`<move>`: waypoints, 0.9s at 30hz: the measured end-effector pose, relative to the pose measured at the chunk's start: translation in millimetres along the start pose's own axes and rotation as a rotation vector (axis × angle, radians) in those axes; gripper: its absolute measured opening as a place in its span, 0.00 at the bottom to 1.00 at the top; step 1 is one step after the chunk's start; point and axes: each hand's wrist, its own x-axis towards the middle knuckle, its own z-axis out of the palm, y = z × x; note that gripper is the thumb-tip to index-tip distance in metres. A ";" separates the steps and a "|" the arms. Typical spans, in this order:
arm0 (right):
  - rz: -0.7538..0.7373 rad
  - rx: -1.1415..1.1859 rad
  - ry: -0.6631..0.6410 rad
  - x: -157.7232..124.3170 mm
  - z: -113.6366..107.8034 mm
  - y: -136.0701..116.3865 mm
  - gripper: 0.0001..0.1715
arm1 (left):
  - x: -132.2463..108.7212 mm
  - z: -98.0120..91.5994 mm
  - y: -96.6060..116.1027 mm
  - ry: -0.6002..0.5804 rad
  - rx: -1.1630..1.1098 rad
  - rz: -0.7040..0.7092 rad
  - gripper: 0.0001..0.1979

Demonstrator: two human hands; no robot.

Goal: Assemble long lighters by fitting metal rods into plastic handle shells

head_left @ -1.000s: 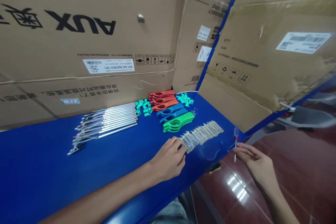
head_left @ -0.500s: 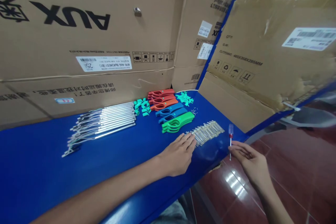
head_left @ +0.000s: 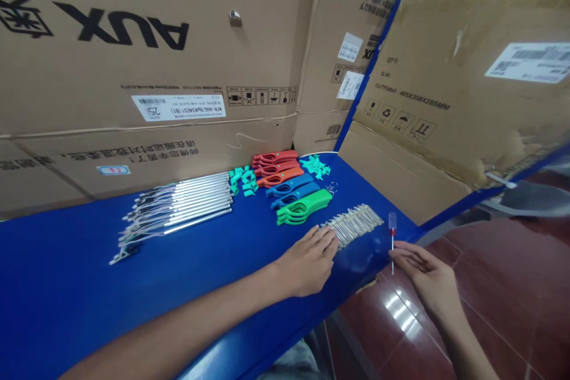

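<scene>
My left hand [head_left: 310, 261] lies palm down with its fingers stretched out at the near left end of a row of small clear-and-metal parts [head_left: 358, 224]. Its fingertips cover the end of that row. In my right hand [head_left: 430, 276], a small screwdriver [head_left: 392, 225] is pinched by its metal shaft between thumb and fingers. The clear handle with a red collar points up and the tip points down, just off the table's right edge. Beyond my left hand lie green plastic handle-shaped shells [head_left: 303, 208], with blue shells [head_left: 291, 189] behind them.
Orange shells [head_left: 279, 175] and red shells [head_left: 275, 158] lie farther back. Teal pieces [head_left: 316, 166] and tiny pins [head_left: 332, 187] are beside them. Silver rods with wires [head_left: 200, 199] lie left on the blue table [head_left: 200, 285]. Cardboard walls [head_left: 249, 71] stand behind and right.
The view has shifted very slightly. Both hands keep nearly the same pose, with the screwdriver still in the right one.
</scene>
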 end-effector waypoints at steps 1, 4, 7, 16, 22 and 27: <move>0.001 -0.003 0.006 0.0 -0.1 -0.3 0.27 | 0.0 0.2 0.1 -0.004 0.003 0.000 0.24; -0.007 -0.022 0.017 0.2 -0.7 -0.4 0.27 | 0.3 0.5 0.8 -0.022 0.006 0.003 0.24; -0.044 -0.044 0.017 1.9 -2.2 1.4 0.27 | 0.8 -0.3 1.4 -0.030 0.015 0.008 0.24; -0.040 -0.120 0.060 7.2 -8.8 1.6 0.30 | -9.2 -4.1 0.0 0.144 0.031 0.052 0.22; 0.023 -0.155 -0.017 0.4 4.5 -8.3 0.23 | -30.4 -14.6 0.6 0.304 -0.045 0.066 0.11; 0.068 -0.237 -0.092 5.3 20.6 -14.8 0.22 | -37.0 -14.6 0.8 0.380 -0.146 0.042 0.09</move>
